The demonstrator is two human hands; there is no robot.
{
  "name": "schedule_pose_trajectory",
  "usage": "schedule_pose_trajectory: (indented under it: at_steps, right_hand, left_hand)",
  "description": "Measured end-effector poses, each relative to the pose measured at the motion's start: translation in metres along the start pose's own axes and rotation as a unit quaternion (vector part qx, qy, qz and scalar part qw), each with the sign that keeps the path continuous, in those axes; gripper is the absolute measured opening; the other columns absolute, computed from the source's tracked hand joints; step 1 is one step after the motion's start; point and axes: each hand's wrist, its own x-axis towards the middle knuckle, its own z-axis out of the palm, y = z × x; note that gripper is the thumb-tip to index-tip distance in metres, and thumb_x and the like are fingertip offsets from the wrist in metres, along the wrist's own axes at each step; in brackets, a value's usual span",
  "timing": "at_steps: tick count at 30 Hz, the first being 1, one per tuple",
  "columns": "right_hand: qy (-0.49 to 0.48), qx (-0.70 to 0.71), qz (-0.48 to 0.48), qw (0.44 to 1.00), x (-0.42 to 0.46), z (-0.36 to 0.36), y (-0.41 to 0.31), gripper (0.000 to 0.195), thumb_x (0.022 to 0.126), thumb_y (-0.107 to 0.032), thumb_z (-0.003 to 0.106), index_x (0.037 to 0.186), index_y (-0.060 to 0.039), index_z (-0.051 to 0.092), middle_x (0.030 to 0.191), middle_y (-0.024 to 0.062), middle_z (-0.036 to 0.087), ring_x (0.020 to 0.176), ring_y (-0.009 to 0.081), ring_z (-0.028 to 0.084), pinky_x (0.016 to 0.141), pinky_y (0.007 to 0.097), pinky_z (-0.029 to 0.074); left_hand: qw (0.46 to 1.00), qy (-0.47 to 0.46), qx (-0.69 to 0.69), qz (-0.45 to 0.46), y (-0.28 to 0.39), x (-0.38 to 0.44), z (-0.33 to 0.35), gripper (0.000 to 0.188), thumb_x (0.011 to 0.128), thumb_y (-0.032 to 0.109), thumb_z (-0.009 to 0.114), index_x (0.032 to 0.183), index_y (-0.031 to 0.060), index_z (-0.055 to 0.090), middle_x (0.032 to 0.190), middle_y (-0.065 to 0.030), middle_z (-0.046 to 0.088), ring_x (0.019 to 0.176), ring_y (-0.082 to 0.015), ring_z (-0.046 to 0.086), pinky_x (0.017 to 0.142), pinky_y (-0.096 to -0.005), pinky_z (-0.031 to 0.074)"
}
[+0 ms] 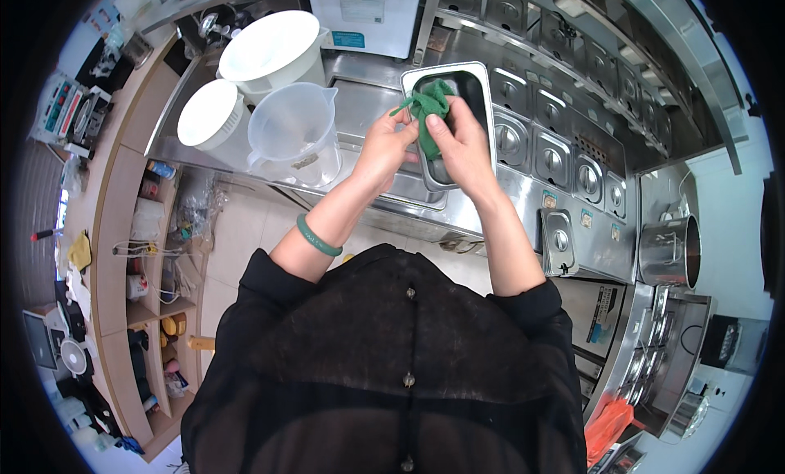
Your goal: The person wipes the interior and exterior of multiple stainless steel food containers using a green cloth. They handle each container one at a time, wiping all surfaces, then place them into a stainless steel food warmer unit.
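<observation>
Over a deep, empty-looking stainless steel food pan (pixel 489 115), both of my hands hold a bunched green cloth (pixel 434 97). My left hand (pixel 387 144) pinches the cloth's left side, at the pan's left rim. My right hand (pixel 461 140) grips the cloth from the right, with the thumb on top. The pan's lower part lies behind my hands and wrists. Left of my left hand stands a clear plastic measuring jug (pixel 293 121) with a spout. Behind it are a large white-topped tub (pixel 270 48) and a smaller one (pixel 208 113).
Lidded steel pans (pixel 553 158) line the counter at the right, with more on the rack above. A loose steel lid (pixel 558 244) lies by the counter's front edge. A steel pot (pixel 668 252) stands far right. Wooden shelves (pixel 144 314) are at the left.
</observation>
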Motion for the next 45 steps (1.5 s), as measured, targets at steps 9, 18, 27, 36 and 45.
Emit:
schedule_pose_trajectory:
  at_steps: [9,18,27,36,45]
  right_hand:
    - [-0.196,-0.261,-0.134,0.936,-0.033,-0.011,-0.012,0.020,0.074,0.001,0.055,0.091,0.0002,0.044,0.091,0.0186,0.053,0.091,0.0357,0.049,0.077,0.0417,0.041]
    - [-0.103,-0.470,-0.259,0.838,0.017,-0.008,0.030,0.018,0.078,-0.008,0.047,0.095,-0.0009,0.050,0.102,0.0161,0.052,0.108,0.0303,0.047,0.096,0.0400,0.037]
    - [-0.080,-0.724,-0.128,0.673,0.019,0.018,0.027,0.023,0.077,-0.018,0.052,0.095,-0.0039,0.051,0.090,0.0120,0.050,0.087,0.0214,0.050,0.071,0.0269,0.042]
    - [-0.171,-0.468,0.094,0.862,0.027,0.016,0.023,0.023,0.082,-0.020,0.047,0.092,0.0001,0.052,0.086,0.0234,0.062,0.083,0.0352,0.062,0.074,0.0413,0.048]
    - [-0.240,-0.442,0.139,0.853,-0.002,0.004,-0.026,0.028,0.078,-0.021,0.049,0.094,0.0002,0.057,0.088,0.0207,0.063,0.086,0.0352,0.061,0.077,0.0420,0.047]
  left_hand:
    - [0.999,0.033,-0.013,0.023,0.011,-0.001,-0.014,0.018,0.088,0.016,0.054,0.074,0.0098,0.045,0.076,0.0015,0.053,0.070,-0.0075,0.051,0.052,-0.0261,0.047]
    - [0.999,-0.015,0.025,-0.018,0.003,-0.005,0.000,0.017,0.090,0.018,0.052,0.075,0.0110,0.045,0.073,0.0043,0.048,0.068,-0.0051,0.050,0.050,-0.0235,0.048]
    - [0.992,0.047,0.109,0.051,0.002,-0.006,0.007,0.021,0.087,0.011,0.056,0.070,0.0096,0.043,0.072,0.0048,0.046,0.063,-0.0033,0.046,0.046,-0.0209,0.046]
    - [0.962,0.073,0.194,0.177,-0.005,-0.005,0.006,0.022,0.085,0.007,0.057,0.070,0.0083,0.042,0.062,0.0059,0.048,0.054,-0.0010,0.043,0.044,-0.0177,0.038]
    - [0.922,0.110,0.269,0.255,-0.001,-0.002,0.001,0.022,0.077,0.006,0.064,0.069,0.0020,0.044,0.053,-0.0034,0.047,0.051,-0.0073,0.044,0.047,-0.0262,0.038]
